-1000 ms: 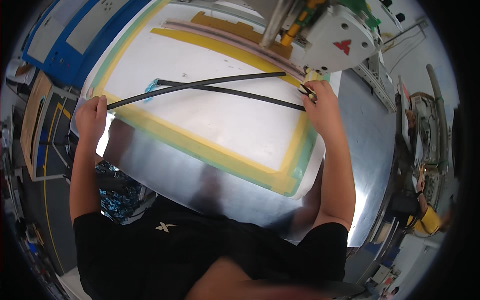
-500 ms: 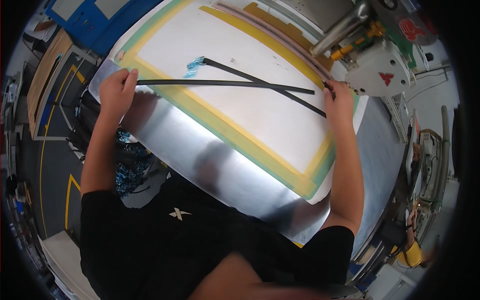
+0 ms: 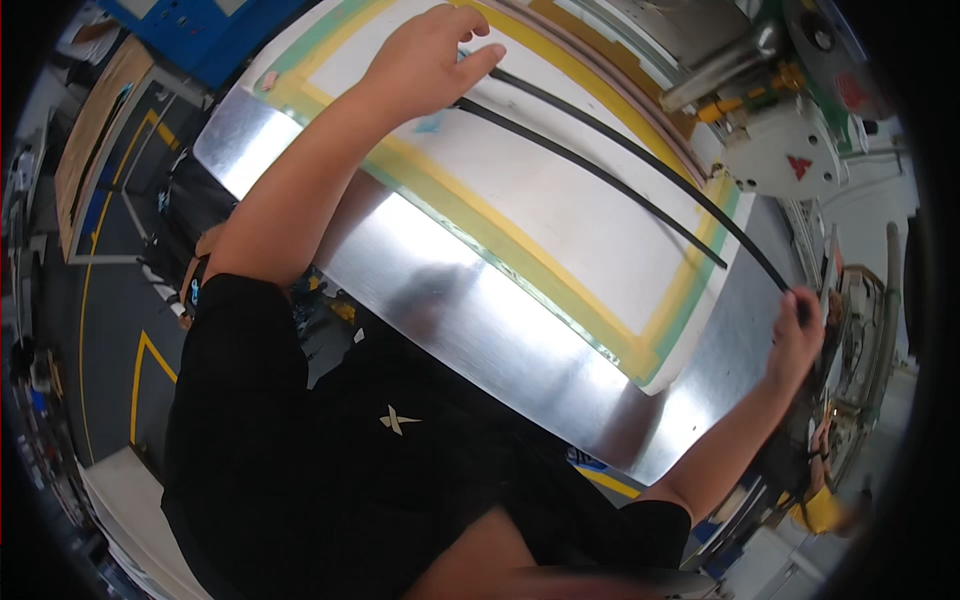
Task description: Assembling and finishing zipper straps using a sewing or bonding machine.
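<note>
Two thin black strips lie slantwise over a white sheet point(image 3: 560, 190) bordered with yellow and green tape. My right hand point(image 3: 797, 335) is closed around the right end of the longer, farther strip point(image 3: 650, 160), beyond the sheet's right edge. At that strip's far left end, my left hand point(image 3: 425, 60) hovers with thumb and fingers apart; whether the thumb touches the strip cannot be made out. The nearer strip point(image 3: 600, 172) runs below it, its left end partly under my left hand. A scrap of clear blue film point(image 3: 428, 124) shows beneath that hand.
The sheet rests on a shiny metal table point(image 3: 480, 335). Along its far side run a pinkish bar point(image 3: 640, 115) and a machine with a white plate point(image 3: 785, 160). A blue cabinet point(image 3: 180, 40) stands far left. Another person's yellow garment point(image 3: 822, 510) shows at lower right.
My left hand has let go of a strip and moved right and farther away. My right hand has moved right and nearer, now gripping a strip's end. The crossed strips now lie nearly side by side.
</note>
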`<state>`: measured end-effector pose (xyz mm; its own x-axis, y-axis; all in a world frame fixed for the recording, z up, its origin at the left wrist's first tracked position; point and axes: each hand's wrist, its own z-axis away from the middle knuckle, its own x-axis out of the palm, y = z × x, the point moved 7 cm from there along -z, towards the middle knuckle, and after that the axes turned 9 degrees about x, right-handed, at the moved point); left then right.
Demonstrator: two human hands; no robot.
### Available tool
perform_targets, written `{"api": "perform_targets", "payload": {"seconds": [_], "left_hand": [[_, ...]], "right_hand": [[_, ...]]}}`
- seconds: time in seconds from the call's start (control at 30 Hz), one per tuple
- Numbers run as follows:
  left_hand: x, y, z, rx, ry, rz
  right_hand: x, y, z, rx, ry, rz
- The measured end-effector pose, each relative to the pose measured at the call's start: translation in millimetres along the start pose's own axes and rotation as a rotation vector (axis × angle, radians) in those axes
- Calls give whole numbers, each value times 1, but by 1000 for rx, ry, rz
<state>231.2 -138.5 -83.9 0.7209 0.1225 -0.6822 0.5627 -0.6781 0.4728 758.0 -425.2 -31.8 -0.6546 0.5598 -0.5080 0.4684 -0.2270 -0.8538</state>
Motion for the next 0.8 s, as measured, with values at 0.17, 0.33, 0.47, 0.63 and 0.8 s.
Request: {"api": "perform_targets", "payload": {"seconds": [0.17,0.33,0.47,0.63,0.8], "left_hand": [[42,17,24,284,-318,-13],[38,13,26,316,-424,35],[46,9,25,247,-443,23],[54,-5,26,156,-475,21],[70,-41,24,161,-450,118]], "right_hand": [[-176,-14,137,-43,523,-310],[-259,-77,290,-202,851,-297],[-290,-134,400,-387,1064,-94],[-323,-145,492,-469,1101,101],[-332,-40,535,79,1511,220]]}}
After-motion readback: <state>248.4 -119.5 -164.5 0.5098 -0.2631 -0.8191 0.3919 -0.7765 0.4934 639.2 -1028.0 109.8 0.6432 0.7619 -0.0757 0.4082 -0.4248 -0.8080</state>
